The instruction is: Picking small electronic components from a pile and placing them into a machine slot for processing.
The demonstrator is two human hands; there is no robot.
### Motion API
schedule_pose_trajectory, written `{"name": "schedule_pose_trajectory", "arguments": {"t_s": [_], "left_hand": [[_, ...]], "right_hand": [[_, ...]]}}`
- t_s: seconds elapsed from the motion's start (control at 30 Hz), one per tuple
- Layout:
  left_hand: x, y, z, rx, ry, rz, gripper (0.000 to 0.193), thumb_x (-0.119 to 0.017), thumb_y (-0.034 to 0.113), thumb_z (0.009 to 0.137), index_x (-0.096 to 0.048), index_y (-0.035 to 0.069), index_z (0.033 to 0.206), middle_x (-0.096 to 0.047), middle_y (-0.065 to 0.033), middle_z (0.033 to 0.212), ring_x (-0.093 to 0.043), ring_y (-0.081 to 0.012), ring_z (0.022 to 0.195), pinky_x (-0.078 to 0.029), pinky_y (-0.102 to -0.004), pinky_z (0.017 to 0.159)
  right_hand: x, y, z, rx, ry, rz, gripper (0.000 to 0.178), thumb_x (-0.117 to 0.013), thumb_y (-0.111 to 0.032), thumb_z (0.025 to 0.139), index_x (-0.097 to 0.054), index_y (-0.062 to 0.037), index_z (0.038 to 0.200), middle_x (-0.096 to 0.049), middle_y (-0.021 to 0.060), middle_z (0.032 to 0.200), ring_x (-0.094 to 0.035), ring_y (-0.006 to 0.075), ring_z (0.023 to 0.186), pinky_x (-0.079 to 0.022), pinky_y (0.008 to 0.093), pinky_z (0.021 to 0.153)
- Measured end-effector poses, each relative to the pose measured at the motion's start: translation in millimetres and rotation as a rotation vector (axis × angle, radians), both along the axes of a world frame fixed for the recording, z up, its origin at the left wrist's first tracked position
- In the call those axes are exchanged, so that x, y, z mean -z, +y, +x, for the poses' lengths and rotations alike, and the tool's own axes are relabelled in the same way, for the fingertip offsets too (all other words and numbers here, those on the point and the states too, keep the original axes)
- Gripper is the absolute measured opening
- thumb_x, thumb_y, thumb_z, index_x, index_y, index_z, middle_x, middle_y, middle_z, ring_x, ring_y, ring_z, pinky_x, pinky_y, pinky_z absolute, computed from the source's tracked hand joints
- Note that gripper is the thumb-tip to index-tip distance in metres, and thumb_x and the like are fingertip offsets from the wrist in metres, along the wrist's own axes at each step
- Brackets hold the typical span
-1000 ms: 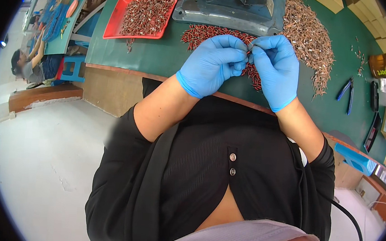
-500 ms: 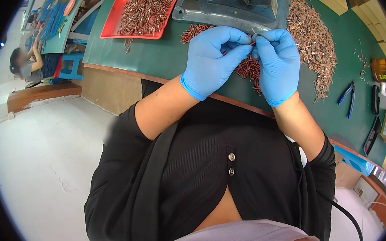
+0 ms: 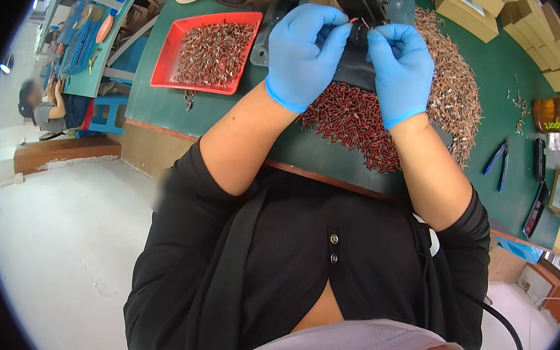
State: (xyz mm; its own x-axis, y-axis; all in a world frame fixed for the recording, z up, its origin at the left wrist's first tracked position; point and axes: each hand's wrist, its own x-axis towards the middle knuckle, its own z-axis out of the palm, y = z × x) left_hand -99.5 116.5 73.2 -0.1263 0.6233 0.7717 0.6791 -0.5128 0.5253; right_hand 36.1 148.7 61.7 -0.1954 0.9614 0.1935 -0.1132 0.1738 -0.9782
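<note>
Both hands wear blue gloves and are raised at the front of a dark grey bench machine (image 3: 353, 65). My left hand (image 3: 304, 57) is closed in a pinch on a small red cylindrical piece (image 3: 353, 20). Just to its right, my right hand (image 3: 403, 73) pinches a thin copper-coloured metal piece (image 3: 365, 24) between thumb and forefinger. The two small pieces are close together, with a gap between the hands. Below and between my wrists spreads a pile of red cylindrical pieces (image 3: 353, 121). Right of my right hand lies a larger heap of copper-coloured metal pieces (image 3: 455, 83).
On the green table (image 3: 193, 112), a red tray (image 3: 163, 74) of small parts stands at the left. Blue-handled pliers (image 3: 499, 164), a black case (image 3: 536, 209) and a yellow-lidded jar (image 3: 551, 116) lie right. Cardboard boxes (image 3: 467, 15) stand behind. A co-worker (image 3: 52, 108) sits far left.
Both hands have moved up and away from me toward the machine, and have parted slightly. More of the red pile now shows below them. The view has tilted a little.
</note>
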Motion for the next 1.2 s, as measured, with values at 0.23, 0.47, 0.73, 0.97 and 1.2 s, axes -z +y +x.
{"name": "schedule_pose_trajectory", "arguments": {"t_s": [0.23,0.47,0.73,0.97,1.2], "left_hand": [[2.5,55.9,-12.7,-0.098,0.052,0.185,0.013,-0.069,0.0,0.072,-0.062,0.004,0.081,-0.061,-0.0086,0.074,-0.06,-0.0216,0.059,-0.047,-0.0296,0.052],[7.3,77.6,-14.5,-0.14,0.021,0.26,0.013,-0.07,0.0,0.07,-0.061,0.006,0.077,-0.061,-0.0086,0.071,-0.059,-0.0257,0.06,-0.046,-0.0323,0.052],[9.3,88.1,-13.2,-0.182,0.072,0.296,0.015,-0.07,0.0,0.069,-0.06,0.007,0.077,-0.06,-0.0082,0.069,-0.058,-0.026,0.058,-0.046,-0.0335,0.052],[10.4,89.1,-17.0,-0.191,0.141,0.33,0.013,-0.072,-0.002,0.071,-0.064,0.004,0.08,-0.058,-0.005,0.066,-0.051,-0.012,0.047,-0.04,-0.0241,0.046],[8.7,86.6,-15.9,-0.21,0.149,0.323,0.012,-0.072,-0.001,0.071,-0.065,0.004,0.079,-0.058,-0.0052,0.066,-0.052,-0.0133,0.047,-0.041,-0.0244,0.046]], "right_hand": [[-10.9,42.5,-27.4,0.228,-0.07,0.171,0.015,-0.068,-0.012,0.081,-0.063,0.0001,0.088,-0.063,0.0023,0.078,-0.055,0.0069,0.069,-0.046,0.0215,0.065],[-19.6,57.4,-40.3,0.283,-0.118,0.174,0.017,-0.07,-0.014,0.077,-0.064,0.0003,0.083,-0.063,0.0032,0.073,-0.056,0.0082,0.066,-0.047,0.023,0.063],[-5.5,75.3,-41.0,0.295,-0.098,0.195,0.016,-0.069,-0.014,0.076,-0.064,0.0007,0.082,-0.063,0.0034,0.072,-0.056,0.0077,0.063,-0.047,0.0222,0.06],[-6.3,73.8,-41.2,0.273,-0.09,0.192,0.015,-0.069,-0.012,0.076,-0.064,0.0012,0.082,-0.063,0.0031,0.071,-0.055,0.0072,0.063,-0.047,0.022,0.058],[-17.9,63.1,-40.0,0.26,-0.107,0.167,0.016,-0.069,-0.012,0.077,-0.064,0.0014,0.083,-0.063,0.0031,0.072,-0.056,0.0071,0.064,-0.047,0.0219,0.059]]}}
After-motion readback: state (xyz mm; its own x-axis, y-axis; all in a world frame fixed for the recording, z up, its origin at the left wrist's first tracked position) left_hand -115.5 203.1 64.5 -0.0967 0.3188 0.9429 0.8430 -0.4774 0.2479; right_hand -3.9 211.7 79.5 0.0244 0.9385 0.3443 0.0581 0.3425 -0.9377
